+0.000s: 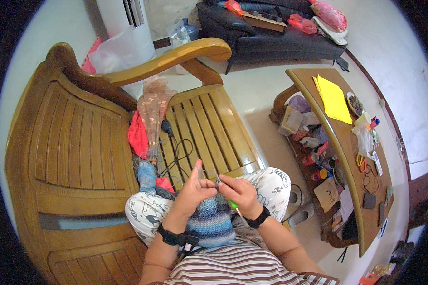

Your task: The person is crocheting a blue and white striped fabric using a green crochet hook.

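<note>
A striped blue, white and grey crocheted piece (211, 222) hangs over my lap. My left hand (195, 194) pinches its top edge between thumb and fingers. The raised left index finger carries a strand of blue yarn (208, 172) that runs across to my right hand (239, 195). Gripped in the right hand is a crochet hook (233, 204) with a green handle part, its tip close to the piece's upper edge. The exact stitch there is too small to make out. A ball of blue yarn (147, 176) rests on the wooden bench beside my left knee, with loose strands around it.
On the slatted bench (207, 124) lie a folded patterned umbrella (152, 114), red cloth (138, 133) and a black cable (178, 149). To the right stands a wooden table (342, 142) with yellow sheets (331, 99), scissors (361, 163) and a crowded lower shelf. Grey slippers (302, 214) sit on the floor.
</note>
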The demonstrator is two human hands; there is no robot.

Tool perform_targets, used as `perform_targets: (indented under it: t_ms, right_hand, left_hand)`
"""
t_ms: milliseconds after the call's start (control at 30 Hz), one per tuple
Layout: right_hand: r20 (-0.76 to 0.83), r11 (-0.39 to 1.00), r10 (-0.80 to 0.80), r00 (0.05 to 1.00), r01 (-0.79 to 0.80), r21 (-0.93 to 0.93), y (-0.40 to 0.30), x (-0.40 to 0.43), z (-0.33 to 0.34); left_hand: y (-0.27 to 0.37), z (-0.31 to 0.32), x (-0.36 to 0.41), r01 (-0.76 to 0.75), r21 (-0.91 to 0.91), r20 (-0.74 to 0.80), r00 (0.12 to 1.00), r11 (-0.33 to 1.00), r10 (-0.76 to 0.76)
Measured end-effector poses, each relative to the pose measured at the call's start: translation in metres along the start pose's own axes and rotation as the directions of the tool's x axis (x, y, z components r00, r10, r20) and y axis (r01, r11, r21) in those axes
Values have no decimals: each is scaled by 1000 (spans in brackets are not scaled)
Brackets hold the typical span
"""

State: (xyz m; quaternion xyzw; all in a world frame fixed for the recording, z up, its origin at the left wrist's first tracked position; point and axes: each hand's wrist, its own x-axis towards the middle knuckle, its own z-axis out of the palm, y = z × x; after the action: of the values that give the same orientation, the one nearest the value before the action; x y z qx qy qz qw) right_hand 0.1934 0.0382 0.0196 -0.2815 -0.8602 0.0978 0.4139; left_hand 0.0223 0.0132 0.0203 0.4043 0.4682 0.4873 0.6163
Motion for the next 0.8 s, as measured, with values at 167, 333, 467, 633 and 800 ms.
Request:
perform_targets:
  t_ms: [167,333,467,633,800]
  right_hand:
    - [-46,726,416,908,-301,618,15,-11,26]
    - [379,33,606,700,-498,867,21,-8,17]
    - [389,101,525,757,-509,855,22,-5,4]
    - [429,219,452,782,-563,797,22,-1,-17]
    - [528,101,439,727,-624,775,19,2,-23]
  left_hand:
    - [-18,-12,6,282,-452,224,954,846,-199]
    - [-9,-9,-2,203,-320,220,966,925,-136]
    - [-1,-7,-2,135,-114,205,973,984,-110]
    - [19,-4,-5,126,3,217,968,992,-123]
    - [26,-6,-2,128,24,304,944,992,-129]
